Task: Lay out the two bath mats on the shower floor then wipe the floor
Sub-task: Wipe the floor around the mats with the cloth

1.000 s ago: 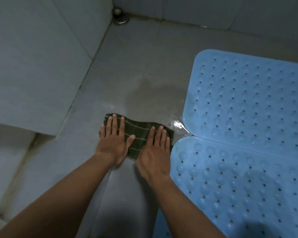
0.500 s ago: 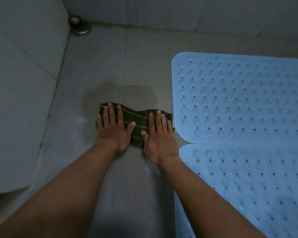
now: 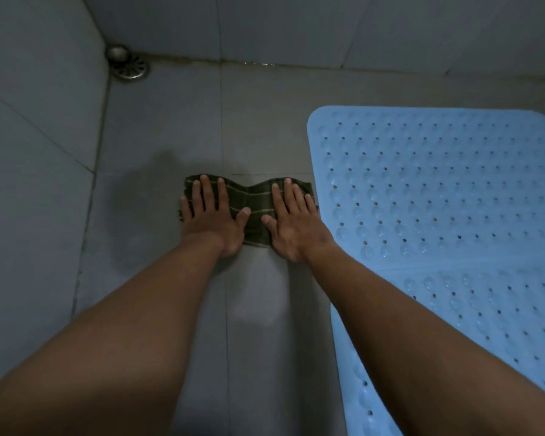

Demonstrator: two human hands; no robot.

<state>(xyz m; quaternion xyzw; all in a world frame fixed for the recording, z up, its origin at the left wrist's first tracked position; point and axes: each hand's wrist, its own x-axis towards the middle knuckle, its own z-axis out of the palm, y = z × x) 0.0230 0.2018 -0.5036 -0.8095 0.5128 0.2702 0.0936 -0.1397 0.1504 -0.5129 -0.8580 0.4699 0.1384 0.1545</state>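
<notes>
A dark green checked cloth lies flat on the grey tiled shower floor. My left hand presses its left half with straight, spread fingers. My right hand presses its right half the same way, its little finger close to the mat's edge. Two light blue bath mats with holes and bumps lie flat to the right: the far mat and the near mat, touching edge to edge.
A round metal floor drain sits in the far left corner. Grey tiled walls close the floor on the left and at the back. A damp dark patch marks the floor left of the cloth.
Both hands have slid the cloth away from me across the floor, along the left edge of the far mat. The fingers stay flat on it.
</notes>
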